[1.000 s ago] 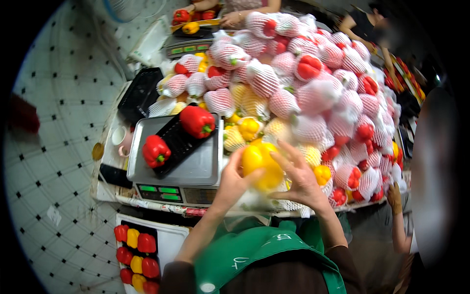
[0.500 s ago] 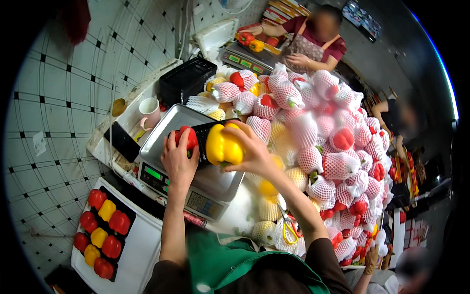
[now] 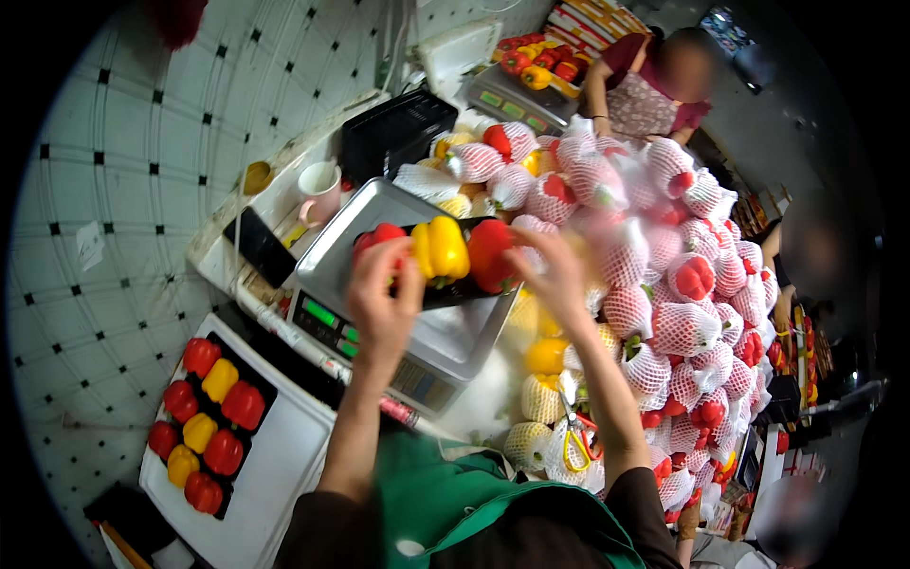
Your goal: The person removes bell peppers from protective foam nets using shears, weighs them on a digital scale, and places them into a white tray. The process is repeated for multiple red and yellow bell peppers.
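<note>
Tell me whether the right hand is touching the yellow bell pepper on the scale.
Apart: the head view shows a red bell pepper sitting between the right hand and the yellow bell pepper.

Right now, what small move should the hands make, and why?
Perhaps press the left glossy red bell pepper and right glossy red bell pepper inward: the left hand and right hand are at the row's ends, the yellow bell pepper between, on the black plastic tray.

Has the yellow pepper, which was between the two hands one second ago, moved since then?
Yes, to the left: judged against the scale, the yellow pepper was beyond its right edge; now it is in the black tray there.
</note>
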The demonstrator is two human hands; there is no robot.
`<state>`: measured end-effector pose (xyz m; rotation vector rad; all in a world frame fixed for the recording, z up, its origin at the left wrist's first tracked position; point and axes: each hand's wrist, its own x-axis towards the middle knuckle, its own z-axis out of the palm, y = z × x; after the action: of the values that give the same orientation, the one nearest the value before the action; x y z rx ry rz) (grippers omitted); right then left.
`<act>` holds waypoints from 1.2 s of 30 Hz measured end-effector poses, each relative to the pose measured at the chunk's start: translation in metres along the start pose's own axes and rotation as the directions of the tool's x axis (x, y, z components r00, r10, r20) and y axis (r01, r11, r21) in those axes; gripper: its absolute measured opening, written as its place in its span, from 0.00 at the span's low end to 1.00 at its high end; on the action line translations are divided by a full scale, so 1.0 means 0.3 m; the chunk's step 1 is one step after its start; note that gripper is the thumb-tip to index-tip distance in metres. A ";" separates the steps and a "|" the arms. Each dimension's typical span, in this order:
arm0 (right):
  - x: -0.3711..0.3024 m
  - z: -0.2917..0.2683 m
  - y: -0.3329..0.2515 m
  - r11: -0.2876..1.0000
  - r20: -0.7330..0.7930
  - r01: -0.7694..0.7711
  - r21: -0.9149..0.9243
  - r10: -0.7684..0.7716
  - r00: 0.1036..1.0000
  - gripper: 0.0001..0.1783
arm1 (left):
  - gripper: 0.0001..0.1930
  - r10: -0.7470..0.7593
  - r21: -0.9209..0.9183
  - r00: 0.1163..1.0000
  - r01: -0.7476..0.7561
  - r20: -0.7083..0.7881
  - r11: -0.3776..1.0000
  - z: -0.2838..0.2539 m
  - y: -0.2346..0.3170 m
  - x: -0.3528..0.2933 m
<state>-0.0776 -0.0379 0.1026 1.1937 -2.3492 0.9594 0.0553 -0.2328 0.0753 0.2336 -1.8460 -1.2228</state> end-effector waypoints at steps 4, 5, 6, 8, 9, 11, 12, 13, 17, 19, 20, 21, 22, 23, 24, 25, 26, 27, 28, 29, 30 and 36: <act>-0.162 -0.057 0.107 0.872 0.102 -0.407 0.271 0.394 0.913 0.13 | 0.08 0.090 -0.470 0.939 0.081 0.331 0.879 0.163 0.163 -0.134; -0.204 -0.053 0.153 0.831 0.162 -0.478 0.283 0.450 0.878 0.13 | 0.09 0.104 -0.476 0.848 0.186 0.519 0.860 0.195 0.191 -0.167; -0.211 -0.050 0.113 0.835 0.161 -0.476 0.277 0.448 0.879 0.13 | 0.10 0.202 -0.507 0.788 0.157 0.581 0.847 0.204 0.211 -0.197; -0.251 -0.060 0.113 0.848 0.176 -0.475 0.236 0.444 0.879 0.14 | 0.12 0.237 -0.481 0.674 0.199 0.699 0.854 0.217 0.254 -0.260; -0.264 -0.064 0.106 0.835 0.168 -0.479 0.270 0.449 0.878 0.15 | 0.12 0.242 -0.437 0.673 0.134 0.699 0.889 0.217 0.258 -0.272; -0.274 -0.052 0.113 0.835 0.176 -0.477 0.276 0.444 0.879 0.15 | 0.13 0.272 -0.282 0.717 -0.109 0.642 0.953 0.214 0.236 -0.289; -0.274 -0.040 0.122 0.836 0.179 -0.473 0.279 0.438 0.881 0.16 | 0.14 0.312 -0.152 0.752 -0.276 0.581 0.949 0.210 0.195 -0.290; -0.280 -0.032 0.137 0.828 0.173 -0.471 0.305 0.438 0.882 0.16 | 0.14 0.365 -0.012 0.768 -0.422 0.526 0.906 0.209 0.163 -0.288; -0.265 0.002 0.131 0.885 0.122 -0.417 0.209 0.399 0.909 0.18 | 0.15 -0.094 0.439 0.818 -0.204 0.567 0.875 0.183 0.035 -0.253; -0.247 0.031 0.105 0.892 0.102 -0.407 0.197 0.394 0.913 0.19 | 0.13 -0.115 0.547 0.871 -0.193 0.478 0.815 0.166 -0.051 -0.257; -0.241 0.038 0.101 0.895 0.090 -0.406 0.188 0.396 0.914 0.19 | 0.12 -0.063 0.563 0.882 -0.242 0.467 0.790 0.161 -0.078 -0.251; -0.245 0.055 0.115 0.888 0.078 -0.401 0.226 0.394 0.916 0.21 | 0.10 -0.008 0.577 0.887 -0.293 0.461 0.763 0.157 -0.098 -0.242; -0.253 0.064 0.123 0.869 0.094 -0.429 0.246 0.419 0.903 0.21 | 0.09 0.048 0.588 0.888 -0.342 0.456 0.733 0.155 -0.116 -0.235; -0.264 0.074 0.125 0.849 0.109 -0.458 0.265 0.445 0.889 0.22 | 0.05 0.080 0.601 0.890 -0.368 0.450 0.710 0.155 -0.130 -0.232; -0.264 0.083 0.122 0.828 0.120 -0.481 0.288 0.467 0.876 0.23 | 0.03 0.044 0.648 0.876 -0.389 0.481 0.655 0.152 -0.144 -0.223; -0.267 0.078 0.099 0.882 0.063 -0.394 0.261 0.391 0.918 0.24 | 0.01 0.075 0.627 0.883 -0.386 0.463 0.676 0.152 -0.164 -0.219; -0.276 0.089 0.100 0.912 0.031 -0.339 0.233 0.341 0.940 0.24 | 0.00 0.105 0.604 0.890 -0.384 0.444 0.698 0.143 -0.184 -0.215; -0.276 0.080 0.086 0.903 0.035 -0.351 0.247 0.354 0.935 0.23 | 0.02 0.127 0.596 0.882 -0.406 0.453 0.692 0.134 -0.183 -0.198; -0.271 0.066 0.074 0.906 0.072 -0.394 0.154 0.387 0.919 0.20 | 0.03 0.145 0.596 0.877 -0.424 0.458 0.682 0.113 -0.183 -0.183; -0.280 0.047 0.065 0.883 0.105 -0.424 0.202 0.410 0.906 0.19 | 0.04 0.185 0.568 0.863 -0.456 0.469 0.686 0.099 -0.176 -0.175; -0.289 0.030 0.063 0.856 0.142 -0.448 0.256 0.426 0.894 0.17 | 0.05 0.222 0.546 0.850 -0.485 0.478 0.683 0.080 -0.167 -0.166; -0.395 -0.041 0.061 0.845 0.079 -0.456 0.278 0.453 0.888 0.11 | 0.05 0.152 0.466 0.819 -0.455 0.553 0.758 -0.081 -0.117 -0.117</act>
<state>-0.0224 0.0471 0.0374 0.7272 -2.6258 1.4996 0.0840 -0.2457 0.0299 -0.0764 -2.5575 -0.4540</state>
